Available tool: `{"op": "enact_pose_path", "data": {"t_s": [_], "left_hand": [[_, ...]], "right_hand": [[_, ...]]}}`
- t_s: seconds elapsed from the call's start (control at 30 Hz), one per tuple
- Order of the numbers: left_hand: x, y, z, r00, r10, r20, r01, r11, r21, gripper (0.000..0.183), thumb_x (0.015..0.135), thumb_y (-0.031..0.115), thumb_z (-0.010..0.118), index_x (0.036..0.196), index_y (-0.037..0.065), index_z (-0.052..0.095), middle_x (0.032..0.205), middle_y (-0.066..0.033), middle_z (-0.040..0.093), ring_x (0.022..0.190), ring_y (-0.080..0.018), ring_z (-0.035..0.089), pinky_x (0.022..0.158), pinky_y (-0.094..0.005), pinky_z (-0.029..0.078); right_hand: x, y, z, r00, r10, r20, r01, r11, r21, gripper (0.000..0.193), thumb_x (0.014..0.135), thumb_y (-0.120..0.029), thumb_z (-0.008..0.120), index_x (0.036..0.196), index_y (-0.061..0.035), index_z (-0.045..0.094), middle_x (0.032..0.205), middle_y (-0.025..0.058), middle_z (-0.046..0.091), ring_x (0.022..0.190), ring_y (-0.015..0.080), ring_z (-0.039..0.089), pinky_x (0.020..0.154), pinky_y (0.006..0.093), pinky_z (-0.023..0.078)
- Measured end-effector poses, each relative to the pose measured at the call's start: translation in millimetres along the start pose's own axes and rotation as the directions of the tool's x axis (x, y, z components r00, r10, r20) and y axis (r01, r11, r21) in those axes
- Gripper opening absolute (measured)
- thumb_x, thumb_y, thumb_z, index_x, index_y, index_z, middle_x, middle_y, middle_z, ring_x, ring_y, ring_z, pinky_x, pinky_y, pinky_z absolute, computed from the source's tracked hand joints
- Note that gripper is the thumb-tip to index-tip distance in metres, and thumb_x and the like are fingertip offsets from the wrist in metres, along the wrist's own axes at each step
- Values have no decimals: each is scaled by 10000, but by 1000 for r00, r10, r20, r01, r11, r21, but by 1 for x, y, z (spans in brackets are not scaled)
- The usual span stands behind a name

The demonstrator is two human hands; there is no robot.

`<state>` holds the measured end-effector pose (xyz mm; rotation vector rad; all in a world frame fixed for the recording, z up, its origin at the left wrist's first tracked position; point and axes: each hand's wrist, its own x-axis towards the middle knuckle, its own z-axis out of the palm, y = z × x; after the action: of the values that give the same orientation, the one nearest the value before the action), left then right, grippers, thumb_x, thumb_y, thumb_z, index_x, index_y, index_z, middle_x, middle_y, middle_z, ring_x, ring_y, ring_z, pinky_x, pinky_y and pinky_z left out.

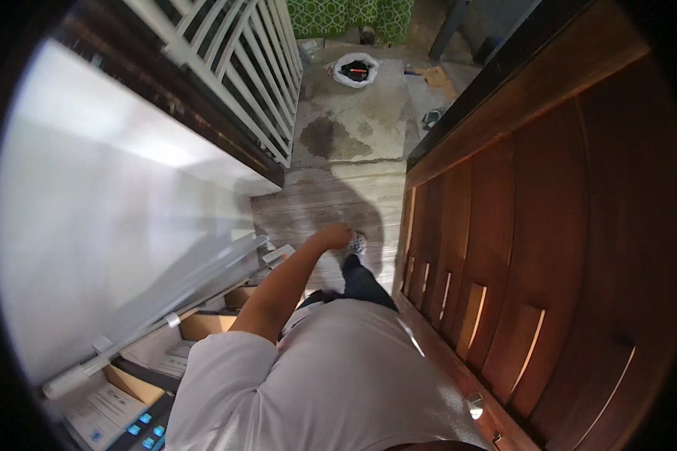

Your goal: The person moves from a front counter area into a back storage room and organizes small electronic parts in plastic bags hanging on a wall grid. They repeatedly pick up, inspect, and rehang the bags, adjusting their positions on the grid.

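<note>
My left hand (pixel 335 236) hangs in front of my body, its back turned up. Its fingers are curled downward and mostly hidden, so whether they hold anything cannot be made out. Just beyond its fingertips shows a patterned shoe (pixel 359 243) on my foot, below a dark trouser leg (pixel 365 279). No part of my right hand is in the picture.
A brown wooden door (pixel 496 248) lines the right, a white wall (pixel 120 173) the left. Ahead are a white slatted gate (pixel 256 68), an open white bag (pixel 344 77) and a green patterned cloth (pixel 346 19). Boxes with papers (pixel 101 410) stand at lower left.
</note>
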<state>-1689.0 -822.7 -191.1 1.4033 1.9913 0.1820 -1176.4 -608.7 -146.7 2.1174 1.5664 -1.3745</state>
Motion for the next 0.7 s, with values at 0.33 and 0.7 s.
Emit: {"op": "enact_pose_path", "data": {"t_s": [0.33,0.7], "left_hand": [[-196,-232,79,715,-607,347,691,538,-483,194,897,220,577,997,135,720,978,-124,716,965,-352,690,827,-478,529],[171,-333,-282,742,-632,225,593,460,-661,380,1021,322,474,1157,13,647,1118,-217,684,1046,-374,639,918,-433,479]], "right_hand": [[115,-290,98,965,-170,198,192,976,-98,314,1006,-325,552,1099,-37,635,915,137,656,820,244,630,723,369,507],[82,-680,250,686,-673,277,645,739,196,344,1022,-282,571,1275,-55,626,1177,179,696,1053,274,676,901,364,521]]}}
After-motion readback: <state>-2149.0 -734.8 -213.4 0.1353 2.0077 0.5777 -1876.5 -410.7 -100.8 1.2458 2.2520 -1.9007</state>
